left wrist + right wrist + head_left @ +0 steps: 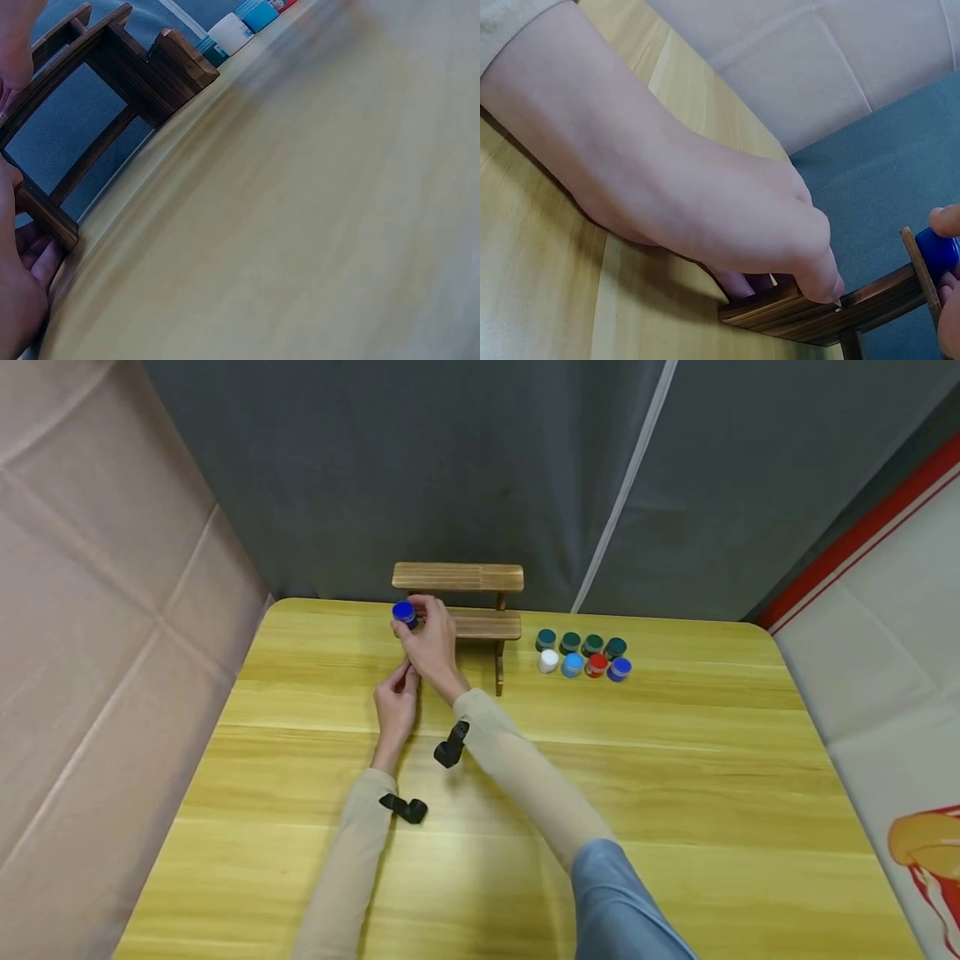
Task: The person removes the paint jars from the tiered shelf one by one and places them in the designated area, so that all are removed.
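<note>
A small two-tier wooden stand stands near the far edge of the table. My left hand grips the foot of its left leg, thumb on one side and fingers behind, as the right wrist view shows of the wooden leg. At the left end of the lower shelf, my right hand holds a small blue-lidded jar between thumb and fingers. The jar sits close over the shelf's end in the right wrist view; its underside is hidden by the fingers.
Right of the stand, small jars stand in two rows: several dark green ones behind; a white jar, a light blue jar, a red jar and a blue jar in front. A grey curtain hangs behind the table.
</note>
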The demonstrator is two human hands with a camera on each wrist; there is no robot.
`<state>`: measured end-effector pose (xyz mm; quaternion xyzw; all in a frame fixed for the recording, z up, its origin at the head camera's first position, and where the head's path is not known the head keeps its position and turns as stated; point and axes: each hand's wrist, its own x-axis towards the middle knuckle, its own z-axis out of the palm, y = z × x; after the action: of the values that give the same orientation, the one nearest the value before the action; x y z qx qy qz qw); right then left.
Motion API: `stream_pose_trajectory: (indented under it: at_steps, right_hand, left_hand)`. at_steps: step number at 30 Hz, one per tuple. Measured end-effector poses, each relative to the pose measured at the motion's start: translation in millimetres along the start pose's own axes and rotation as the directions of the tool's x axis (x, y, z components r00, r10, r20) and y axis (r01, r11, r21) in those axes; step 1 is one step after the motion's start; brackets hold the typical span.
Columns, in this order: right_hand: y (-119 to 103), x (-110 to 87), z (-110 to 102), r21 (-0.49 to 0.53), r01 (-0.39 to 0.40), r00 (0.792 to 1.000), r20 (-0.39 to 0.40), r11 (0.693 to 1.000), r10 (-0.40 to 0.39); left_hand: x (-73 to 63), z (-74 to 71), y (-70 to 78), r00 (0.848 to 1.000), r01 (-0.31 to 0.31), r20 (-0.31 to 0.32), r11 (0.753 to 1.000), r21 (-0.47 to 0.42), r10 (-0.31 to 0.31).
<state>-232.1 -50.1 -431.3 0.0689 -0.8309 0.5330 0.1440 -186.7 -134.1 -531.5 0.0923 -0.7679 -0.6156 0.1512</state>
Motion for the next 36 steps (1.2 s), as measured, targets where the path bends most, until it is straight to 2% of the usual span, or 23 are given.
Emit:
stream_pose_trajectory:
  at_steps: [9, 16, 23, 29, 36]
  right_hand:
    - [6, -3.1, -13, 0.108, 0.053, 0.997, -0.069, 0.993, -0.046]
    - [12, -4.7, -29, 0.15, 0.119, 0.983, -0.156, 0.981, -0.096]
    - [19, -9.7, -49, 0.229, 0.163, 0.976, -0.178, 0.96, -0.123]
    - [28, -14.8, -68, 0.235, 0.169, 0.969, -0.219, 0.957, -0.117]
    - [39, -20.4, -92, 0.212, 0.168, 0.957, -0.27, 0.963, -0.108]
  left_hand:
    - [0.1, 2.5, -0.6, 0.999, 0.006, 0.038, 0.999, -0.034, -0.005]
    - [-0.9, 3.6, 1.0, 0.999, -0.001, 0.046, 0.999, -0.034, 0.002]
    - [-1.4, 3.5, 0.4, 0.999, -0.015, 0.039, 0.998, -0.06, 0.017]
    - [-2.1, 2.0, -1.7, 0.999, -0.026, 0.045, 0.997, -0.078, 0.03]
    - [-2.8, -1.5, -0.9, 0.998, -0.011, 0.053, 0.997, -0.075, 0.015]
